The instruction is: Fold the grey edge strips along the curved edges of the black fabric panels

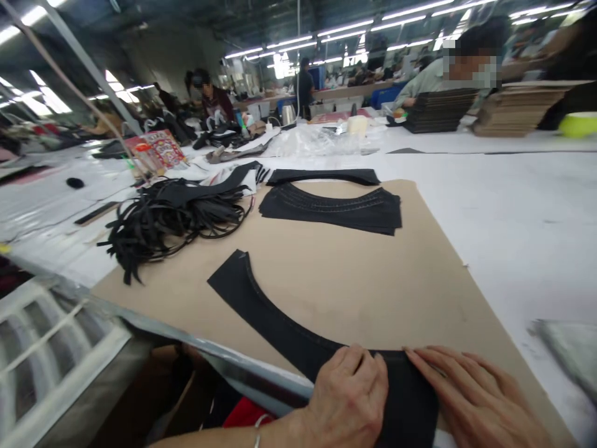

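Note:
A curved black fabric piece lies on the tan board at the table's front edge, its inner curve showing a narrow folded or stitched rim. My left hand is closed at that curved rim, fingers curled and pressed together on the black piece. My right hand rests flatter with fingers stretched out, its fingertips touching the piece's right end. The part of the piece under my hands is hidden. Farther back on the board lies a stack of similar curved black pieces, with another black stack just behind it.
A heap of black strips covers the board's left side. The tan board lies on a white table. Clear plastic, dark stacked sheets and brown stacked sheets stand farther back. A white slatted rack is at lower left. People work beyond.

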{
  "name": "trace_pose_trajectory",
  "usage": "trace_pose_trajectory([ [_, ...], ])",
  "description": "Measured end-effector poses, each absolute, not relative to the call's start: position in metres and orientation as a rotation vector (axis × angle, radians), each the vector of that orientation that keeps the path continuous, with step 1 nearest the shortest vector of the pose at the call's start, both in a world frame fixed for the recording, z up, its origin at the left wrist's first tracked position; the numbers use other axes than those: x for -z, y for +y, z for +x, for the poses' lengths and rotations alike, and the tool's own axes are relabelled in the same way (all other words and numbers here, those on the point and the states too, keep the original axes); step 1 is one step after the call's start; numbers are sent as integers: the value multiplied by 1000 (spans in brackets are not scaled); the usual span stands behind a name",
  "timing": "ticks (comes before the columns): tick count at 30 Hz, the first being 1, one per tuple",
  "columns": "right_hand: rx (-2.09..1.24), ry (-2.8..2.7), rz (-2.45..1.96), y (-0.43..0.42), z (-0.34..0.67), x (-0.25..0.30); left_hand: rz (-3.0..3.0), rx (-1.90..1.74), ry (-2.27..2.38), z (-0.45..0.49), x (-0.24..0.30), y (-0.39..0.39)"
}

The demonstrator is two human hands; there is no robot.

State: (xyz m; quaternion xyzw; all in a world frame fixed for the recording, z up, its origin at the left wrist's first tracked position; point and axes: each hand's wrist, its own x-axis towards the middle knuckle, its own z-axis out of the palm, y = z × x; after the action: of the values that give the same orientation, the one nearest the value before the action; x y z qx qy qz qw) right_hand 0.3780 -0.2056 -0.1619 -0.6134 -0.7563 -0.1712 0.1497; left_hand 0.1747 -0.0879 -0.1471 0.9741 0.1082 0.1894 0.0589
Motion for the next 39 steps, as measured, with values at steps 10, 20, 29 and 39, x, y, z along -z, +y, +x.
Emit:
trace_pose_trajectory([
  [10, 362, -2147, -1727, -182, 349, 151, 2242, -922, 789, 122, 129, -44],
  [20, 104, -2190, -1710, -161, 309, 144, 2807, -674, 646, 60, 150, 6],
  [29, 238, -2185, -1730, -138, 289, 131, 2842, -663, 667, 62, 142, 1],
  [39, 245, -2207, -1629, -118, 267, 150, 2107, -978, 1034, 50, 127, 34],
])
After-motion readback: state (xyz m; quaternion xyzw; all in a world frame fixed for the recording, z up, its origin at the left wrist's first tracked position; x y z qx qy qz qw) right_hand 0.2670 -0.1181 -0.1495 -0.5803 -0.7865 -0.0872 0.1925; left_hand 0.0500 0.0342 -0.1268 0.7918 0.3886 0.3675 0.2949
